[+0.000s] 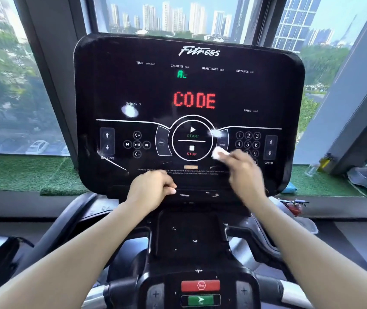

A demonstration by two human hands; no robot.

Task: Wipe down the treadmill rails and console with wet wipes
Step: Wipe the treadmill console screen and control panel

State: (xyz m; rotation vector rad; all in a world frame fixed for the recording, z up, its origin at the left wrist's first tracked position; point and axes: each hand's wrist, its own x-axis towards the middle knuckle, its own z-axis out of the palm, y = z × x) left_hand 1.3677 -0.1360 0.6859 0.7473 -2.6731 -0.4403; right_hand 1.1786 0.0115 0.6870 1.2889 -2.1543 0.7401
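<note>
Nearest controls: red stop button (200, 285) and green button (200, 299) sit at the bottom edge, below the console, on the black crossbar between the handlebars.
Tray: black recessed tray (189, 233) lies just under the console, bare except for glints.
Left hand (153, 189): curled shut over the console's lower lip, below the START/STOP ring, holding only that edge.
Right hand (242, 170): blurred, grip closed on a white wet wipe (218, 152), pressed against the console face right of the STOP mark, partly covering the number keypad.
Console (189, 90): black glossy panel, red "CODE" lit at its centre, "Fitness" along its top, bright reflections on its left half.
Sill: green artificial turf (21, 172) runs behind the console on both sides; right of the console lie a clear bag (366, 177) and a small bottle (325, 162).
Room: tall windows (155, 16) behind the console show high-rises, trees and parked cars.
</note>
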